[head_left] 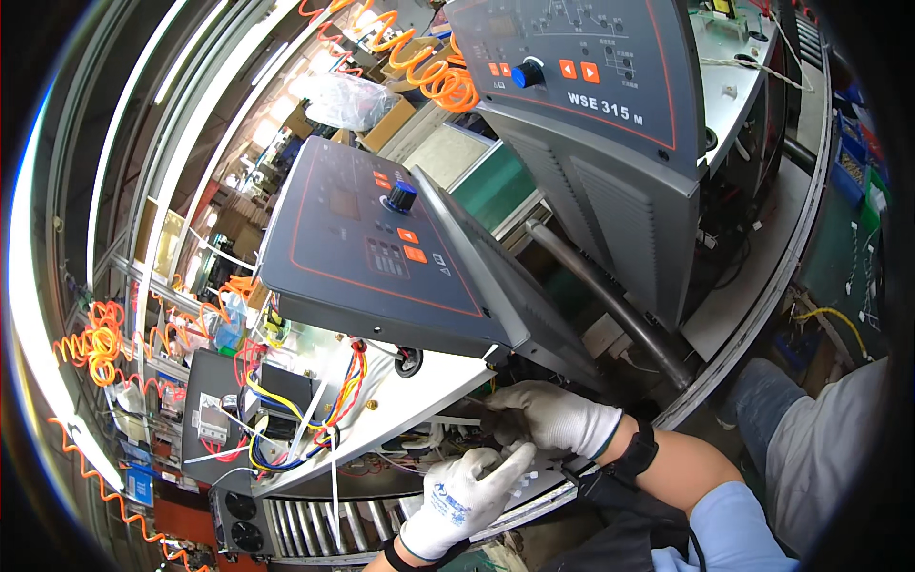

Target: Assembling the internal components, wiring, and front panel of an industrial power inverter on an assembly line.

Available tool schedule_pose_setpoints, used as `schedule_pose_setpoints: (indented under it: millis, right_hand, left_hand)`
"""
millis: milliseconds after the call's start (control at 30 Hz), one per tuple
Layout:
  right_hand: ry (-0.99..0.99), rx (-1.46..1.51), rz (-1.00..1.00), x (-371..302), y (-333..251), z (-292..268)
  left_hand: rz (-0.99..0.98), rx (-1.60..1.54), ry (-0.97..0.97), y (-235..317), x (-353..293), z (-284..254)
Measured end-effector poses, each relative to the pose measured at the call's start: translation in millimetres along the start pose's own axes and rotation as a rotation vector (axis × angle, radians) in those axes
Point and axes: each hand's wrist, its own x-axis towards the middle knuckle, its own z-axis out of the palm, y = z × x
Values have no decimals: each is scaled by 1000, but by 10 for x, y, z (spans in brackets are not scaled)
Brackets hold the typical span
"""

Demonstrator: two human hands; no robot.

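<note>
My left hand [466, 499], in a white knit glove with blue print, is just below the open base of a grey welding machine [381, 243]. Its thumb and fingers are drawn together; whatever they pinch is too small to name. Small white plastic connectors [522, 482] show close beside its fingertips. My right hand [560, 419], gloved too, reaches in at the machine's lower edge. Its fingers are curled, with darkened tips, and what they hold is hidden. Between the hands, wires [434, 443] run among the machine's inner parts.
A second grey machine [610, 210] stands beyond, to the right. A dark metal bar [610, 300] slants between the two. Below runs a roller conveyor [329, 526]. Coloured wires [315, 424] hang at the left, and orange coiled hoses [100, 343] dangle further off. Another person's sleeve [829, 458] is at right.
</note>
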Motion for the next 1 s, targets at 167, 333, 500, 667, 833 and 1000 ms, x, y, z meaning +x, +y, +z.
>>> schedule_pose_setpoints:
  millis: [167,333,500,667,833,1000]
  right_hand:
    - [-50,388,141,-61,-396,217]
    - [-53,243,134,-23,-352,145]
    - [-58,292,71,1,-255,123]
    - [-117,192,110,-83,-409,118]
    - [-174,-215,-164,-36,-349,68]
    - [-72,-704,-560,-17,-263,53]
  left_hand:
    - [84,190,-105,-104,79,-2]
    - [217,449,-170,-89,187,3]
    - [210,436,-220,-93,225,46]
    - [265,303,-128,-85,200,-35]
    - [259,261,-149,-84,190,-101]
    - [112,48,102,-63,231,-39]
